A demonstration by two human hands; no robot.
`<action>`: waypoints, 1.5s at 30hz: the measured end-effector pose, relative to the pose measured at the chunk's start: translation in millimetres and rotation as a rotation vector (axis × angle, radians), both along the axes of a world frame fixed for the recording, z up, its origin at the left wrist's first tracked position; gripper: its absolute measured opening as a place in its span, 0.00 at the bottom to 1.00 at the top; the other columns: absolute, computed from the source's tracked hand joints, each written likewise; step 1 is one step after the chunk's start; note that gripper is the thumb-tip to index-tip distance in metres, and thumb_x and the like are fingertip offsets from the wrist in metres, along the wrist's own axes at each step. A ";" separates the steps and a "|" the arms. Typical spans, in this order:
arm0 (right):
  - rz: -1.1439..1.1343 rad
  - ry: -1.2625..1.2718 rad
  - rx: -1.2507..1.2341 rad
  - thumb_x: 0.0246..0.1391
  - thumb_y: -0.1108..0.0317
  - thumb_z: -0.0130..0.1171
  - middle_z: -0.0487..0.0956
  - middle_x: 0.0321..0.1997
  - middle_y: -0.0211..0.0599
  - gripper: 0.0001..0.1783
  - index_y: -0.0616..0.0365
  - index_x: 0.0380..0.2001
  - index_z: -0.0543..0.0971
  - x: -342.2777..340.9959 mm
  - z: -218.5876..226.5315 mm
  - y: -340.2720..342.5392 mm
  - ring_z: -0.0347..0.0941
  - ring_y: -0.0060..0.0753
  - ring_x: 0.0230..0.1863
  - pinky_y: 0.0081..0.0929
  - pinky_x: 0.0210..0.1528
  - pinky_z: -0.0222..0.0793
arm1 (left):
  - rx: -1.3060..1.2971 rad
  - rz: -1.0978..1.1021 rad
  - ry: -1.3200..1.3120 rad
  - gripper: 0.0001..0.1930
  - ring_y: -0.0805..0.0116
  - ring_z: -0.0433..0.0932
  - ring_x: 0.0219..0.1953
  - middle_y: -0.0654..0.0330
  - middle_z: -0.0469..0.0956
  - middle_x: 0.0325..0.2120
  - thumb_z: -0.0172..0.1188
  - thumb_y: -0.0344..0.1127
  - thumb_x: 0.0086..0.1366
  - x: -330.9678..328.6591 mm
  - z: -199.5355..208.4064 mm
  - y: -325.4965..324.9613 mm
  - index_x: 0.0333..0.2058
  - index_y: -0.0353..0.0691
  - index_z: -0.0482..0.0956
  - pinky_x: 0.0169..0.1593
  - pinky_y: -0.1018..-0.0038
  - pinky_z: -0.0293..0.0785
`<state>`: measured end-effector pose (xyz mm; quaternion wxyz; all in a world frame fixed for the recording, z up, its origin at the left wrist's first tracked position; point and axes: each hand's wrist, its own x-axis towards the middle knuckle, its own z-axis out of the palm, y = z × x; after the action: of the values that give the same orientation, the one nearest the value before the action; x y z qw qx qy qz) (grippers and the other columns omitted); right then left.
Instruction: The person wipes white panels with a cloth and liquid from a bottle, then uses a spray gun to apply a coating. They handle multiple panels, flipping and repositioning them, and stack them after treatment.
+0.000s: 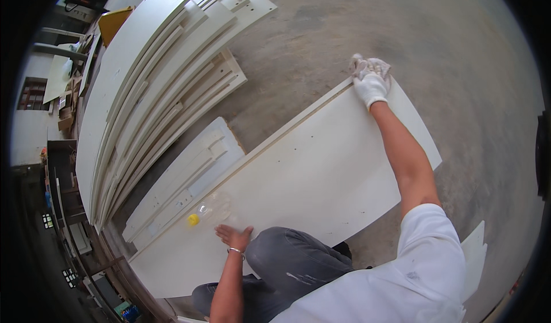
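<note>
We hold a crumpled white cloth [358,64] under the curled fingers of our gloved right hand [372,86], at the far end of the white panel [313,171] before us; our bare left hand [235,238] has its fingers spread near the yellow-capped clear bottle [214,206], with stacked panels [166,62] farther left

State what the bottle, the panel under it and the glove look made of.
Bottle: likely glossy clear plastic; the panel shows through. Panel: probably coated wood board, smooth off-white; a tan strip lines its long edge. Glove: seemingly knit fabric, matte white, snug-cuffed.
</note>
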<state>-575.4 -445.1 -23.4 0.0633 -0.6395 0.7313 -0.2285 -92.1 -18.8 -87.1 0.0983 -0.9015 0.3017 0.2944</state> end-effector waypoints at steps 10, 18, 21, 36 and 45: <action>0.114 0.021 0.324 0.66 0.49 0.47 0.73 0.67 0.50 0.30 0.55 0.64 0.71 -18.2 -20.2 -18.1 0.67 0.46 0.70 0.43 0.74 0.54 | 0.001 0.011 0.003 0.78 0.32 0.19 0.76 0.31 0.22 0.74 0.74 0.69 0.48 -11.9 14.5 -6.1 0.72 0.23 0.25 0.76 0.42 0.29; -0.092 0.236 0.383 0.63 0.53 0.52 0.76 0.65 0.47 0.29 0.52 0.64 0.75 -41.7 -14.2 -31.7 0.68 0.44 0.69 0.44 0.77 0.49 | 0.072 0.008 -0.006 0.78 0.32 0.19 0.76 0.31 0.21 0.74 0.73 0.69 0.49 -8.7 8.2 -5.8 0.71 0.21 0.24 0.76 0.42 0.29; -0.287 0.246 0.093 0.62 0.55 0.52 0.79 0.62 0.49 0.26 0.49 0.61 0.79 -42.9 -40.5 -35.9 0.69 0.44 0.69 0.45 0.76 0.52 | 0.082 0.002 -0.005 0.78 0.32 0.19 0.76 0.31 0.21 0.74 0.73 0.69 0.49 -9.7 7.2 -5.1 0.71 0.21 0.25 0.76 0.42 0.29; 0.593 0.008 0.109 0.62 0.56 0.55 0.79 0.57 0.45 0.21 0.44 0.57 0.77 134.9 -21.3 85.8 0.72 0.52 0.60 0.55 0.67 0.59 | 0.030 0.065 0.022 0.77 0.34 0.17 0.76 0.32 0.20 0.74 0.75 0.64 0.50 -17.0 12.0 -11.0 0.71 0.24 0.22 0.76 0.43 0.27; 0.209 -0.396 0.196 0.70 0.61 0.49 0.85 0.47 0.39 0.15 0.47 0.47 0.85 -3.8 -13.7 -3.0 0.79 0.43 0.49 0.42 0.55 0.73 | 0.018 0.029 0.021 0.77 0.33 0.17 0.76 0.32 0.21 0.74 0.75 0.65 0.49 -17.1 11.3 -10.0 0.72 0.23 0.24 0.75 0.40 0.26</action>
<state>-579.2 -448.1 -37.1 0.2905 -0.6453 0.6531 -0.2696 -109.1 -28.9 -75.8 0.0990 -0.9017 0.2869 0.3080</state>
